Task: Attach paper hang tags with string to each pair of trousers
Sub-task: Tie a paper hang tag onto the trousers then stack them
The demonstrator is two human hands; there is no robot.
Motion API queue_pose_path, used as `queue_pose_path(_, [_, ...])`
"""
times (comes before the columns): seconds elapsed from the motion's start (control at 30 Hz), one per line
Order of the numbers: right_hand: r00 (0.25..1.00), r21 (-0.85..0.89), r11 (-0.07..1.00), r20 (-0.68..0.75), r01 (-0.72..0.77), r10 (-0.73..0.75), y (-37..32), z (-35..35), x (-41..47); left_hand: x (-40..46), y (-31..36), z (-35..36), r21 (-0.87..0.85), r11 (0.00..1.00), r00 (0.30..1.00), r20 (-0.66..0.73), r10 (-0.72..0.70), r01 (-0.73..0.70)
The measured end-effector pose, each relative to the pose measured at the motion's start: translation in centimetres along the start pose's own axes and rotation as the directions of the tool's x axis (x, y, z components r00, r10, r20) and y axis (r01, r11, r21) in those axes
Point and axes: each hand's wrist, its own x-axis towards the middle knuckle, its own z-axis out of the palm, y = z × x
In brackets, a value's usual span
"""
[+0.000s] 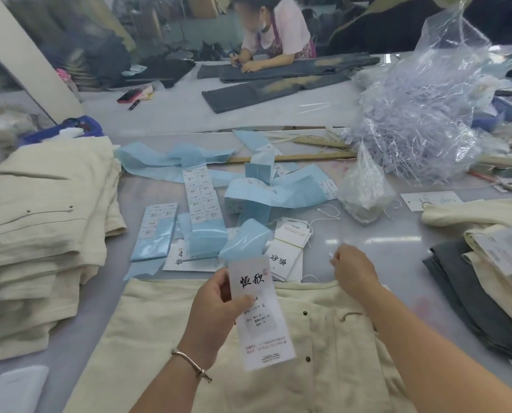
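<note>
Left hand (219, 305) pinches a paper tag (259, 311) upright at lower centre over the cream trousers (323, 353) on the table (383, 242), apparently for threading, while right hand (354, 271), fingers curled, seemingly pinches a string, though unclear.

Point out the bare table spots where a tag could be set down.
Bare table lies between the bundled tags and the grey trousers, and between the folded cream stack and the cream trousers. The blue sticker sheets crowd the middle.
</note>
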Motion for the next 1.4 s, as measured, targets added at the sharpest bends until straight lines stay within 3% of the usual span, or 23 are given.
queue_pose_path(0.07, [0.998, 0.409, 0.912, -0.048, -0.016, 0.038, -0.8, -1.3, -1.3, -0.5, 0.3, -0.1, 0.006, 1.000, 1.000, 0.004, 0.016, -0.016])
queue_pose_path(0.1, [0.996, 0.533, 0.846, -0.087, 0.021, 0.030, -1.5, -2.2, -2.3, -0.9, 0.4, -0.1, 0.002, 1.000, 1.000, 0.006, 0.025, -0.025])
queue_pose_path(0.2, [0.987, 0.711, 0.686, -0.144, 0.153, -0.070, -4.2, -4.7, -6.5, -2.2, 0.9, -0.1, 0.015, 0.994, 0.994, -0.008, 0.109, -0.108])
queue_pose_path(0.3, [0.966, 0.810, 0.543, -0.106, 0.221, -0.235, -6.4, -6.2, -11.1, -3.4, 1.1, -0.2, 0.107, 0.972, 0.977, -0.025, 0.214, -0.210])
queue_pose_path(0.4, [0.923, 0.825, 0.506, -0.044, 0.250, -0.383, -8.2, -6.0, -15.4, -5.1, 1.4, -0.3, 0.174, 0.936, 0.946, -0.050, 0.320, -0.307])
queue_pose_path(0.5, [0.924, 0.787, 0.564, -0.020, 0.250, -0.382, -9.6, -4.5, -18.2, -6.8, 1.3, -0.9, 0.242, 0.894, 0.913, -0.067, 0.403, -0.377])
queue_pose_path(0.6, [0.928, 0.735, 0.603, -0.097, 0.311, -0.359, -10.6, -3.0, -20.2, -8.2, 1.0, -1.8, 0.274, 0.874, 0.902, -0.052, 0.429, -0.401])
queue_pose_path(0.77, [0.913, 0.676, 0.622, -0.217, 0.396, -0.345, -11.9, -1.8, -21.9, -9.9, 0.8, -2.7, 0.197, 0.905, 0.916, -0.065, 0.396, -0.377])
queue_pose_path(0.9, [0.920, 0.718, 0.589, -0.201, 0.372, -0.336, -12.7, -1.4, -23.0, -10.9, 0.3, -3.6, 0.187, 0.906, 0.918, -0.046, 0.393, -0.379])
queue_pose_path(1.3, [0.918, 0.644, 0.657, -0.232, 0.392, -0.320, -14.1, -0.9, -25.2, -13.0, 0.0, -4.7, 0.117, 0.886, 0.891, -0.025, 0.454, -0.449])
queue_pose_path(1.4, [0.915, 0.658, 0.640, -0.234, 0.397, -0.327, -14.1, -0.8, -25.5, -13.1, 0.1, -4.8, -0.023, 0.939, 0.939, -0.044, 0.342, -0.343])
